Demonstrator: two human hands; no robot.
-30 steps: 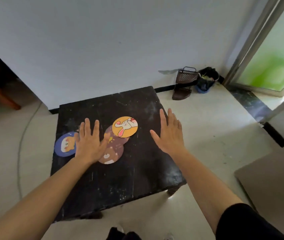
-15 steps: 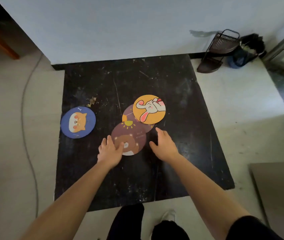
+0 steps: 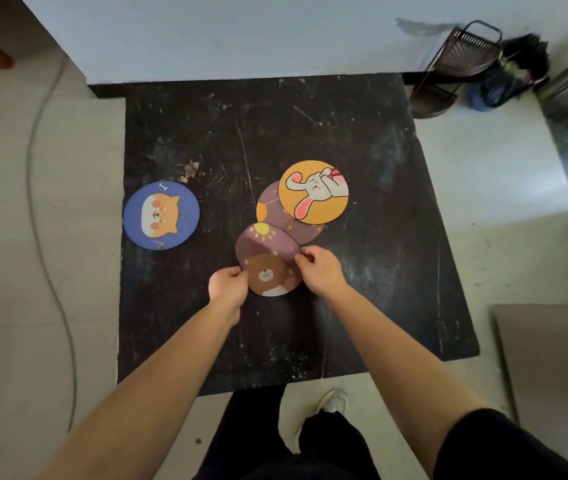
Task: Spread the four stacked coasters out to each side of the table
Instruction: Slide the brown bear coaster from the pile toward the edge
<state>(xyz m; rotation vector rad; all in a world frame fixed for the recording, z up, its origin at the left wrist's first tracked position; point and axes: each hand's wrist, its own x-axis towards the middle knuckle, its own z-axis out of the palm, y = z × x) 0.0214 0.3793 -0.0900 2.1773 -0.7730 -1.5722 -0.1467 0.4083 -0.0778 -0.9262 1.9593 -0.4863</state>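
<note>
A: What is gripped by the hands?

B: The bear coaster [image 3: 268, 263] is pinched at two points. Its left edge is taken by the left hand [image 3: 227, 285], whose fingers are curled in tight, and its right edge is taken by the right hand [image 3: 320, 270], thumb and fingertips closed on the rim. The near part of the coaster appears to be tipped up from the black table [image 3: 379, 271], though how far cannot be told.

A: Where is it placed on the table?

B: Around the middle, a little toward the near side. Its far edge is laid over the purple coaster [image 3: 275, 211].

A: And the remaining coasters?

B: The purple one is partly covered by two others: the bear coaster at its near side and the orange rabbit coaster [image 3: 315, 192] at its far right. The blue dog coaster [image 3: 161, 215] is seen flat and alone at the left edge of the table, well apart from the other three.

A: What is seen beyond the table?

B: A dark wire rack [image 3: 455, 69] is leaned at the wall on the far right, and a thin cable [image 3: 38, 209] is trailed over the floor on the left.
</note>
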